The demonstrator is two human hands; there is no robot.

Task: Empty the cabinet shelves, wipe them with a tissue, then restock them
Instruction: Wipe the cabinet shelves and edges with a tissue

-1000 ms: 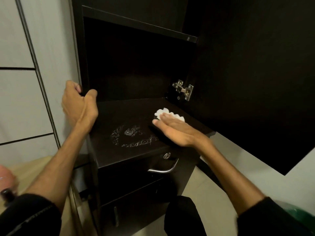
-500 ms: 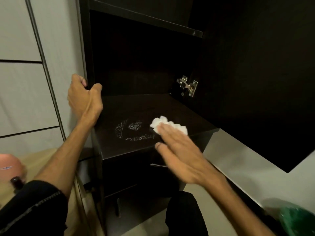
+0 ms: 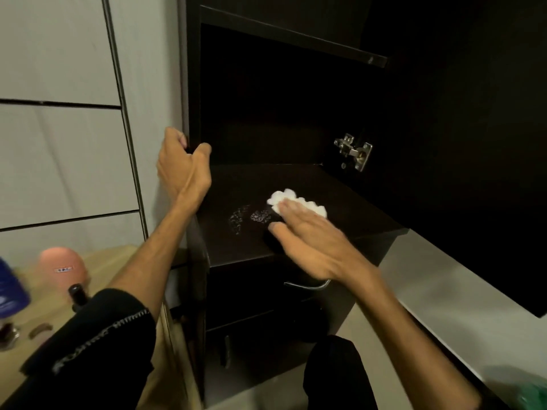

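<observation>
While right hand wiped: flat right hand (image 3: 316, 244) pressed a white tissue (image 3: 296, 202) onto the dark shelf (image 3: 236, 253), fingers straight and close together, thumb out to the side, nothing curled.
Tissue: crumpled, sat under the fingertips, mid-right of the shelf, far edge poking out past the fingers.
Shelf: bare apart from the tissue and a pale speckled residue patch (image 3: 248, 218), just left of the tissue, not covered by the hand.
Left hand: left hand (image 3: 182, 167) gripped the cabinet side panel (image 3: 192, 84) at the front edge, fingers curled round the outside, thumb hooked on the inner face, level with the shelf's back half.
Cabinet: dark wood, upper shelf board (image 3: 296, 39) above the open bay, bay interior too dark to tell detail.
Door: cabinet door (image 3: 473, 143) swung open to the right, metal hinge (image 3: 353, 152) on its inner face near the shelf's back right corner.
Below shelf: drawer front with curved metal handle (image 3: 307, 285), partly hidden by the right wrist.
Left side surface: light wooden top (image 3: 118, 261) beside the cabinet carried a pink rounded container (image 3: 63, 269), a small dark bottle (image 3: 77, 295) just in front of it, and a blurred blue bottle (image 3: 10, 294) at the frame edge.
Sleeves: black sleeve (image 3: 97, 329) on the left forearm.
Bottom right: blurred green object (image 3: 529, 395), could not tell what.
</observation>
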